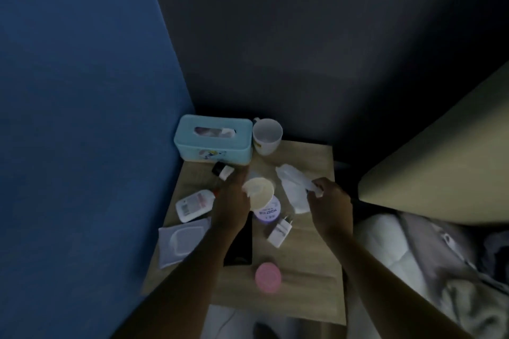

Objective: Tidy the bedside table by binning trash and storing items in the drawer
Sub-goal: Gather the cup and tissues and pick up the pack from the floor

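Note:
On the wooden bedside table (311, 253), my left hand (234, 201) grips a pale paper cup (259, 191) near the table's middle. To its right, my right hand (329, 198) pinches the edge of a crumpled white tissue (293, 187) that still lies on the table. Just below the cup sits a round lavender jar (268, 212). A white charger plug (281, 231) lies under it, and a black phone (241, 245) is partly hidden by my left forearm.
At the back stand a light blue tissue box (213, 139) and a white mug (267, 135). A small dark bottle (221, 169), a white lotion bottle (194, 203) and a wet-wipes pack (181, 239) lie left. A pink jar (268, 277) sits near the front. Bedding (413, 256) lies right.

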Available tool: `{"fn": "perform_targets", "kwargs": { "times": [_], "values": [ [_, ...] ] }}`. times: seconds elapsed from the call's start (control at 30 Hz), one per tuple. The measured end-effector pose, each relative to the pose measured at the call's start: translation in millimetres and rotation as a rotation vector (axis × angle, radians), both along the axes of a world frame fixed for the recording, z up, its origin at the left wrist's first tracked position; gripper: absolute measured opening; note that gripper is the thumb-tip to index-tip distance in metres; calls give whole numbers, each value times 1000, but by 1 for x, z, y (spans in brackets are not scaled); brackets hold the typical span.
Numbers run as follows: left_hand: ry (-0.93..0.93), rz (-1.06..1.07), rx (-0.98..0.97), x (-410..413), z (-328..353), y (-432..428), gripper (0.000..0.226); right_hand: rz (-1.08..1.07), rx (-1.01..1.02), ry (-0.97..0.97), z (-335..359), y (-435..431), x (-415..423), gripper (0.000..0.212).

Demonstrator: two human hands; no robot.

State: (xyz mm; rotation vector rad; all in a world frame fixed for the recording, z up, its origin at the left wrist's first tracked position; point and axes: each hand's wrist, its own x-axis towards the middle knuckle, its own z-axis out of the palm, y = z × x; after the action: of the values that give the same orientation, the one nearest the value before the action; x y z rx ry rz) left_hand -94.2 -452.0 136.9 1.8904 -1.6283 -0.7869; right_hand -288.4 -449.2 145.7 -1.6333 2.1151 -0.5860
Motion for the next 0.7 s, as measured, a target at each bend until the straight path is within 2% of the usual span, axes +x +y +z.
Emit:
{"fn": "perform_targets", "kwargs": {
  "times": [0.17,0.33,0.5,0.7],
  "values": [
    [-115,-115,-2,-25,-28,-55,61,17,75,-27,-42,-30,-8,36],
    [-238,-197,76,-26,-50,-61,63,98,118,-67,-57,-31,-10,36],
    [-284,-213,57,-22,-50,-55,66,150,110,-40,-55,-26,-16,47],
    [-227,-144,-10,-7,-27,-22,70,159,73,-4,-37,5,-14,55]
  ]
}}
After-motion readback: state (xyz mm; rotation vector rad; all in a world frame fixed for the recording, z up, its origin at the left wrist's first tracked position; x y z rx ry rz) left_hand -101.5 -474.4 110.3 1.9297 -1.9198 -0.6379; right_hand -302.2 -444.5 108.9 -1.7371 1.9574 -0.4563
